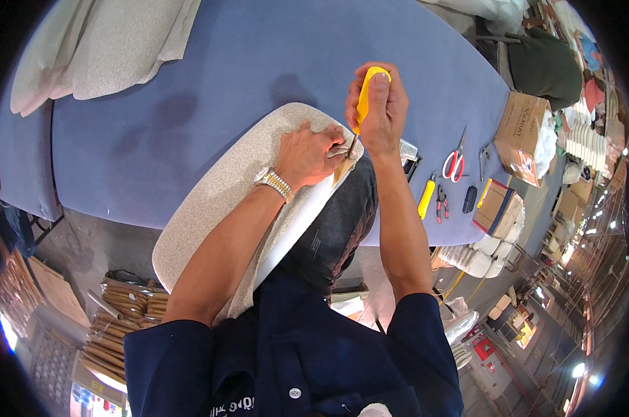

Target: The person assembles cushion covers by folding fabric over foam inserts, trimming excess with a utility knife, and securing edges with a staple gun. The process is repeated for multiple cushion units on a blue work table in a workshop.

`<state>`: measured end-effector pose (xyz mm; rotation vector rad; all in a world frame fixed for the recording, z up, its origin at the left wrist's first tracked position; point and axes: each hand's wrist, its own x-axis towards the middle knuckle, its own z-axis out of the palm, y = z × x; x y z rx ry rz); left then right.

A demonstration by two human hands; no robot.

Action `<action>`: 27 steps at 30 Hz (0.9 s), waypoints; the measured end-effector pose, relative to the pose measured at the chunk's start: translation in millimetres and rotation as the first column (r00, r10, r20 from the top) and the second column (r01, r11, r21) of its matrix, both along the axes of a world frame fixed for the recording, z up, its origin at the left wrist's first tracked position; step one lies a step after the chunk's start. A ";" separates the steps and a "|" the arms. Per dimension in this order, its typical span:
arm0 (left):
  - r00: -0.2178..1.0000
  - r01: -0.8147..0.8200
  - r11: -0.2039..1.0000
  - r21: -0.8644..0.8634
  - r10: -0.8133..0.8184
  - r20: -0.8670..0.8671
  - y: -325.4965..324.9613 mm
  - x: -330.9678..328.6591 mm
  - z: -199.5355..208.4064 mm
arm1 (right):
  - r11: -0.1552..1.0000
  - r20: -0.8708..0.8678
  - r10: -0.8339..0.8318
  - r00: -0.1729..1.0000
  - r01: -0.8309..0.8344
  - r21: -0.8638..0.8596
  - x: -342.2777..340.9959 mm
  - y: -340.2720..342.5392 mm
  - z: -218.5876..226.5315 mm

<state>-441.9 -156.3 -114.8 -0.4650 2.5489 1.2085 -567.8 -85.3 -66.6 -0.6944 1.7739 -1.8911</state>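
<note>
Speckled beige upholstered panel [217, 201], yellow-handled tool [364, 97]

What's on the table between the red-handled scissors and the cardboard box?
Head view: a small dark plier-like tool lies between the red-handled scissors and the cardboard box.

— What can't you make out here?

— The blade of the yellow-handled tool [365, 97]: the right hand [380, 111] wraps most of the handle, and the tip is lost where it meets the left hand [311, 154].

— And the speckled panel [224, 201]?

— Its near end is covered by the left forearm and dark shirt. The dark piece [339, 222] under it hangs off the blue table's [259, 62] near edge, partly hidden.

— The small tools by the right edge?

— Beside the red-handled scissors [455, 161], too small to tell.
</note>
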 end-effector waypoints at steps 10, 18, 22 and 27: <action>0.999 0.009 0.999 -0.036 -0.010 -0.049 2.3 1.5 -4.3 | 0.997 -0.136 -0.030 0.990 0.040 0.070 2.3 -3.6 -9.4; 0.997 -0.012 1.000 -0.029 0.009 -0.078 1.7 1.8 -10.3 | 0.999 -0.050 0.023 0.999 -0.025 -0.037 2.7 0.9 -5.3; 0.998 -0.004 0.999 -0.039 0.001 -0.062 3.3 1.4 -8.3 | 0.993 -0.045 0.108 0.993 -0.109 -0.035 3.0 2.2 -5.5; 0.996 0.003 0.999 -0.041 -0.007 -0.093 2.8 1.7 -11.5 | 0.996 -0.004 0.078 0.997 -0.078 -0.038 4.8 3.6 -5.2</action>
